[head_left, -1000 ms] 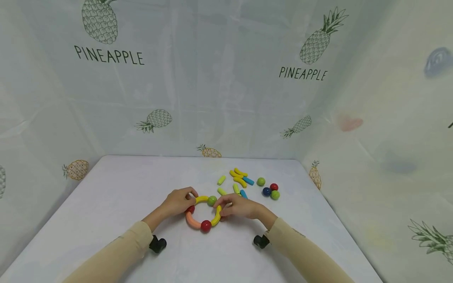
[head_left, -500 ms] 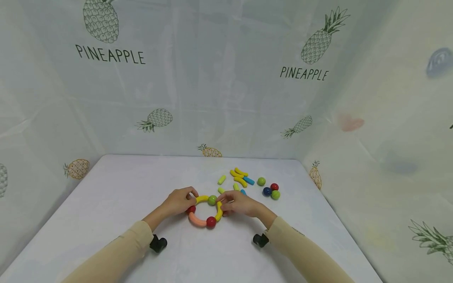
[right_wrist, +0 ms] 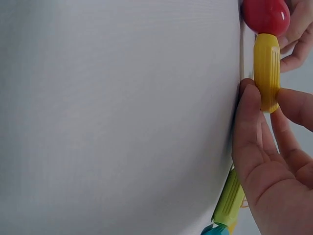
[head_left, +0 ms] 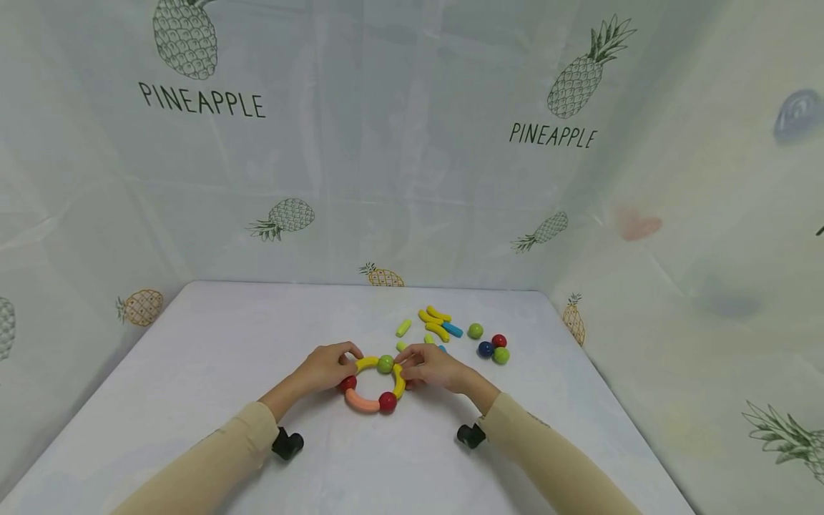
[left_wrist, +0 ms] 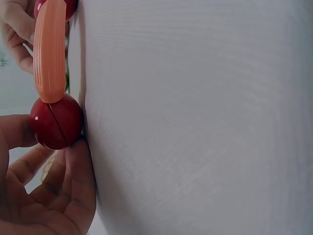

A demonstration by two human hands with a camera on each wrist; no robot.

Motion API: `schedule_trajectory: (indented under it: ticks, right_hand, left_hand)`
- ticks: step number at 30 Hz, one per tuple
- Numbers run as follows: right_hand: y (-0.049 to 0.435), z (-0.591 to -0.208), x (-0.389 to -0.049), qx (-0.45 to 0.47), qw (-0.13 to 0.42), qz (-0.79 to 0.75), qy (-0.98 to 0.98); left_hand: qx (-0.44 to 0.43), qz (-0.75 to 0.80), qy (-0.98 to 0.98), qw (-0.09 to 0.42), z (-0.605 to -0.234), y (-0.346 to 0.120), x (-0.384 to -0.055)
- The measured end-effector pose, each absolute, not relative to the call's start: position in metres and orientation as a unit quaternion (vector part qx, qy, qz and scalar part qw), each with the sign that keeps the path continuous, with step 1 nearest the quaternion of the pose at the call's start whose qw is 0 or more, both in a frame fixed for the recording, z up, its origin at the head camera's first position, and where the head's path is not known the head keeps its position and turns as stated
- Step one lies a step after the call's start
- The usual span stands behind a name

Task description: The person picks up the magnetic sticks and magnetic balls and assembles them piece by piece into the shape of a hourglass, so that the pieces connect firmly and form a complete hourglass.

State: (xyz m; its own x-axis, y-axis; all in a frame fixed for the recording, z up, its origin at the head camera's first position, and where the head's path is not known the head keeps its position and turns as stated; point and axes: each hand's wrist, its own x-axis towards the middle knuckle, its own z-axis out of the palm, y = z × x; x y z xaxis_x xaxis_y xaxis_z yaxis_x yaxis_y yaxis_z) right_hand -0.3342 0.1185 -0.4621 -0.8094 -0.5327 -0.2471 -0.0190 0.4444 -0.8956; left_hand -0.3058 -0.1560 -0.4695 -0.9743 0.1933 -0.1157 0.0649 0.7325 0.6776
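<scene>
A ring of joined toy pieces lies on the white table: red balls, a green ball (head_left: 385, 364), curved yellow rods and a curved orange rod (head_left: 363, 401). My left hand (head_left: 326, 368) is at the ring's left side. In the left wrist view its thumb and fingers pinch the left red ball (left_wrist: 56, 121), joined to the orange rod's end. On the right side my right hand (head_left: 435, 368) pinches the right yellow rod (right_wrist: 267, 73) between thumb and fingers, just below the front red ball (head_left: 388, 402). That rod's upper end sits right at the green ball.
Behind my right hand lie loose yellow rods (head_left: 437, 331), a blue rod (head_left: 453, 329) and light green rods (head_left: 403, 327). Farther right are green balls (head_left: 475, 330), a red ball (head_left: 498, 341) and a dark blue ball (head_left: 486, 349). Pineapple-print cloth (head_left: 412, 157) hangs behind the table.
The lower part of the ring, with the orange rod and front red ball, has swung right and slightly away. The right yellow rod has turned more upright, its upper end now at the green ball.
</scene>
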Motion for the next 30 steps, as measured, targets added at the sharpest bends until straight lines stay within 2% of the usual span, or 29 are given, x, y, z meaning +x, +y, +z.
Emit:
schedule_trajectory:
  ticks: [18, 30]
  right_hand:
    - [0.115, -0.468, -0.337, -0.15, 0.246, -0.511, 0.81]
    - [0.115, -0.47, -0.333, -0.142, 0.217, -0.498, 0.828]
  left_hand:
    - [0.072, 0.375, 0.92, 0.085, -0.473, -0.158, -0.307]
    - [0.105, 0.397, 0.903, 0.129, -0.463, -0.165, -0.295]
